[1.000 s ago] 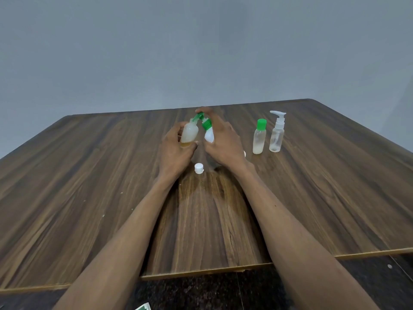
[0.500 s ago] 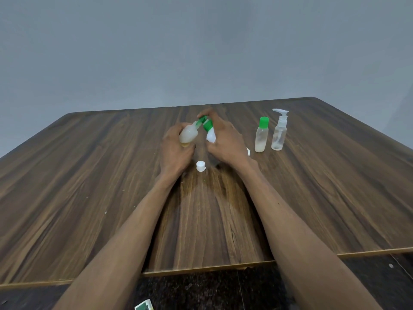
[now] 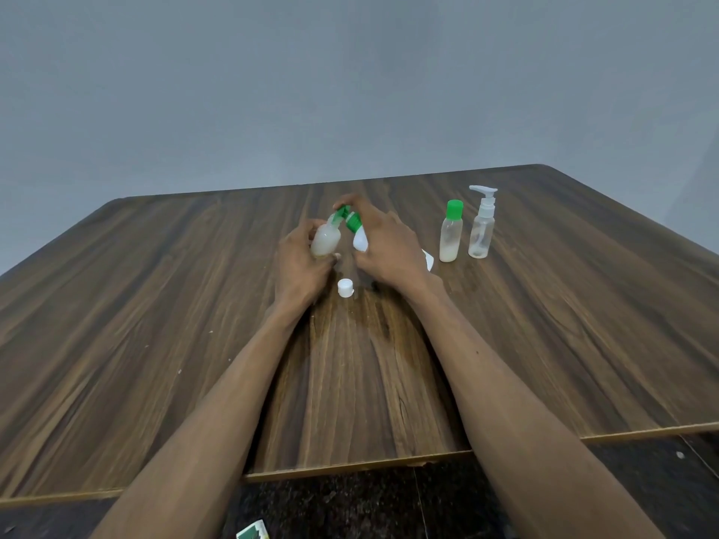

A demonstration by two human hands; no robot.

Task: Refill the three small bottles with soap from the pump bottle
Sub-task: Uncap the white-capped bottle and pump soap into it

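Near the middle of the frame, a small rounded translucent plastic bottle with whitish liquid (image 3: 326, 240) was gripped by the left hand (image 3: 301, 262), whose fingers were curled round its body. The bottle was tilted, with its neck pointing to the upper right. A white plastic bottle with a green top (image 3: 358, 235) was held by the right hand (image 3: 387, 249), the fingers being curled over it; it was tilted to the upper left, so that the tops of the two bottles met above the wooden table with dark grain (image 3: 155, 324). How exactly the tops touched could not be told, because the fingers covered them.

Just below the two hands, a small white screw cap (image 3: 345, 287) lay alone on the table. To the right of the right hand, a small clear bottle with a green cap (image 3: 451, 233) stood upright, with some whitish liquid at its bottom. Just beside it, further right, a clear plastic bottle with a white pump head (image 3: 482, 223) stood upright and was nearly empty. A white object (image 3: 428, 260) was partly hidden behind the right wrist. At the bottom edge of the frame, a green and white small box (image 3: 253, 532) was seen on the dark floor.
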